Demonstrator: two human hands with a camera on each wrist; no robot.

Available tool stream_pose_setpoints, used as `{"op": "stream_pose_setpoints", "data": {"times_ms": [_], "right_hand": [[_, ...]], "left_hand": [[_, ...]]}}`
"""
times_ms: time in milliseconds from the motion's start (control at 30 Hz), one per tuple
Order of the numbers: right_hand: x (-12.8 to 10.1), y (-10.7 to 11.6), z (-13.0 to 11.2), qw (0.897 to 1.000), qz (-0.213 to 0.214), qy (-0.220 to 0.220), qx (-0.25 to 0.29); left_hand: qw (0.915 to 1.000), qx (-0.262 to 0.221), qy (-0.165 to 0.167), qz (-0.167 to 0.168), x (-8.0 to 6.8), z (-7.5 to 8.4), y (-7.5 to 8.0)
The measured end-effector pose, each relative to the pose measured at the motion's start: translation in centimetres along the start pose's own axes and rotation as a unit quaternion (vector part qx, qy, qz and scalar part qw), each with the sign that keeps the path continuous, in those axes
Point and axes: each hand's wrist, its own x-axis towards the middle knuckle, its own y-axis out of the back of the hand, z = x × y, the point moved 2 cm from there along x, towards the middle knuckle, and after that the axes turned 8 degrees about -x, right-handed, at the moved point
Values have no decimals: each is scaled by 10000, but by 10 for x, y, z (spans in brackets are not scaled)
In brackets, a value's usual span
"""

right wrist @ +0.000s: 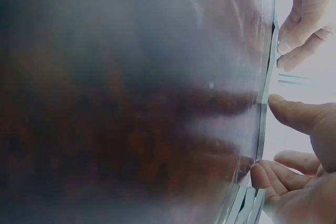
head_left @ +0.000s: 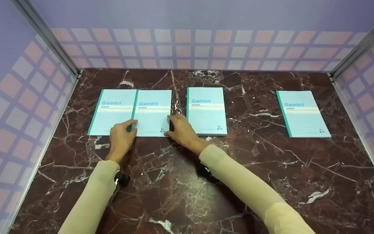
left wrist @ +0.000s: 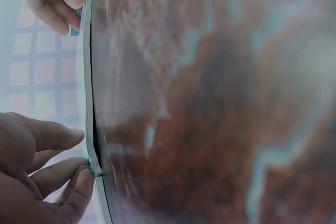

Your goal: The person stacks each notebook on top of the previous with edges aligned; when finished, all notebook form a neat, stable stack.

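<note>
Left hand (head_left: 121, 138): fingers loosely curled, tips and thumb pressing the near-left corner of the second notebook (head_left: 152, 112), right at its green spine.
Right hand (head_left: 182, 130): fingers bent, tips set against the same notebook's near-right corner.
Second notebook: flat on the marble table (head_left: 187, 182), its left edge overlapping the far-left notebook (head_left: 112, 111).
Third notebook (head_left: 206, 110): just beside the right hand.
Fourth notebook (head_left: 302, 113): well apart, far right.
</note>
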Motion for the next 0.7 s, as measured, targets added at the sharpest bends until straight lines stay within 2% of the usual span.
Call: {"op": "stream_pose_setpoints", "data": {"times_ms": [267,500,700], "right_hand": [[-5,1,1,9998,117,118,-94],[-7,3,1,9979,402,413,-291],[-6,4,2,9970,454,476,-411]], "left_hand": [[9994,-337,73,-72,-3,-4,3],[9970,-641,446,8,-2,-5,3],[9881,-1294,828,99,-4,-9,5]]}}
